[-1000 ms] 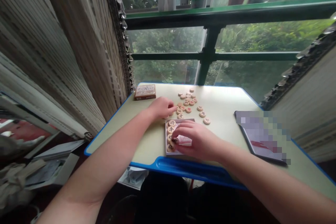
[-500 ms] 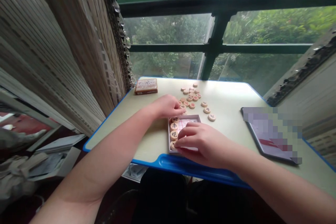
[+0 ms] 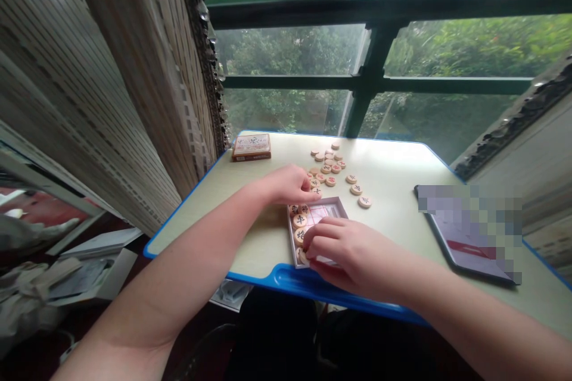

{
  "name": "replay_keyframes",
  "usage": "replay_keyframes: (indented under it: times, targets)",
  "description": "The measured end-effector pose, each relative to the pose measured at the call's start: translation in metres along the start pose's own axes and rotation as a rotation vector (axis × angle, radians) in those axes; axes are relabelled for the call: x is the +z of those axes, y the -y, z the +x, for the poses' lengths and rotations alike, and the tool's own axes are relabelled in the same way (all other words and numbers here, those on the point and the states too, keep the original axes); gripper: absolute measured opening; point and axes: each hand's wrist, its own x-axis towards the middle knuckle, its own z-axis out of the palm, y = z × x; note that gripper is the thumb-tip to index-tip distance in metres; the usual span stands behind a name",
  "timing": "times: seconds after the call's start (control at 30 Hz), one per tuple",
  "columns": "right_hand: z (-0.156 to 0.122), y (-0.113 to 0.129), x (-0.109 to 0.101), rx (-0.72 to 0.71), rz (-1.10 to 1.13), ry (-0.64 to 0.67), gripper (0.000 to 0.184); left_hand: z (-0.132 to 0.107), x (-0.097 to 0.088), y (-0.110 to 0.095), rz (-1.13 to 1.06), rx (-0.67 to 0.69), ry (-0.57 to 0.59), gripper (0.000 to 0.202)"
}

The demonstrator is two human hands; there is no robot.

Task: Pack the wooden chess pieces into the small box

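- The right hand (image 3: pixel 346 259) is seen curved over the near end of a shallow box (image 3: pixel 340 205), with its fingertips (image 3: pixel 310 245) brought down at the box's left side; whether a piece is pinched there cannot be told, as the fingers cover that corner.
- Just ahead of the right hand, a red-ruled paper grid (image 3: pixel 324 215) is laid in the box.
- Wooden xiangqi pieces (image 3: pixel 300 220) with black characters are lined up along the box's left wall, beside the right hand's fingers.
- The left hand (image 3: pixel 290 186) is held loosely open just beyond the box, with no clenched grip shown; its fingertips (image 3: pixel 313 195) are placed at a piece beside the box's far edge.
- Under both hands, a pale worktop (image 3: pixel 384 166) with a blue edge is seen.
- Just ahead of the left hand, more loose xiangqi pieces (image 3: pixel 329 169) are scattered in a cluster, and three are spaced out towards the right hand's side.
- Well beyond the left hand, a small printed card box (image 3: pixel 251 147) is set near the worktop's far left corner.
- Well to the right of the right hand, a flat dark-edged slab (image 3: pixel 469 232) is laid, pixelated beyond reading.
- Beyond the hands, a green-framed window (image 3: pixel 375 65) is seen, with foliage behind the glass and a woven blind (image 3: pixel 134 71) hung to the left.
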Motion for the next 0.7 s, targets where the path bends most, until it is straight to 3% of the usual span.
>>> replay_keyframes:
  times: [0.43,0.7]
  targets:
    - [0.0000,-0.0068,0.0047,-0.003,-0.028,-0.058,0.018,-0.0003,-0.0003,-0.0015,0.019,0.031,0.016,0.044]
    - [-0.0010,-0.0043,-0.0032,0.210,-0.043,0.065,0.018,-0.0007,-0.0040,0.0029,-0.022,0.050,0.072,0.041]
